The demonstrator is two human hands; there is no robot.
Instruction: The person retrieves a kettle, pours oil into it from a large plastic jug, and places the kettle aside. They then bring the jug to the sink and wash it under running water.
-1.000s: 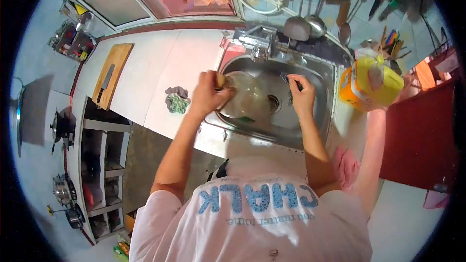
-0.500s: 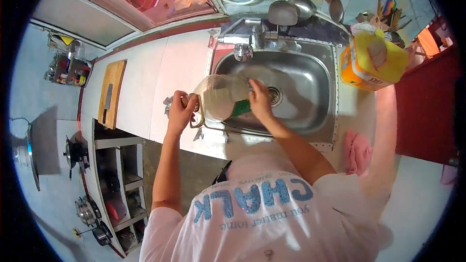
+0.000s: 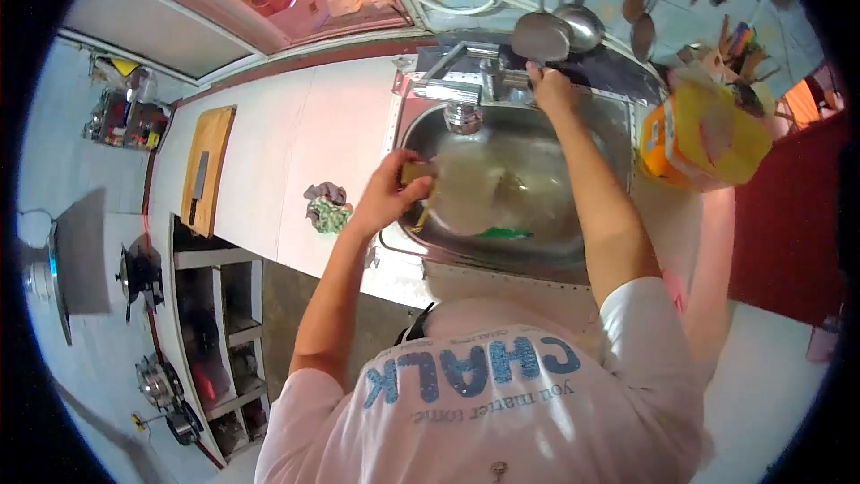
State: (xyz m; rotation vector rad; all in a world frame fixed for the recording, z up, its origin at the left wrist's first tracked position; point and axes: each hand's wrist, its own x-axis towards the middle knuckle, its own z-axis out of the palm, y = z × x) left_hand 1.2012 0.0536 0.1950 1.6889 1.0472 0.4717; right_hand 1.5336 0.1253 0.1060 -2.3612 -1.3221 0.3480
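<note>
My left hand (image 3: pixel 394 193) is closed around the brownish neck and handle end of a see-through jug (image 3: pixel 468 190). The jug lies on its side in the steel sink (image 3: pixel 591 206), below the faucet (image 3: pixel 452 92), and a green patch shows on its lower side. Reaching past the sink, my right hand (image 3: pixel 554 90) has its fingers closed at the faucet's handle, which they mostly hide. Whether water is running, I cannot tell.
A crumpled green and grey cloth (image 3: pixel 328 208) lies on the counter, left of the sink. Farther left is a cutting board (image 3: pixel 219 139) with a knife (image 3: pixel 199 181) on it. A yellow-orange container (image 3: pixel 712 139) stands right of the sink. Ladles and spatulas (image 3: pixel 542 36) hang behind.
The jug has moved right and into the sink in my left hand. My right hand has let go of it and moved up to the faucet handle. The crumpled cloth has come into fuller view.
</note>
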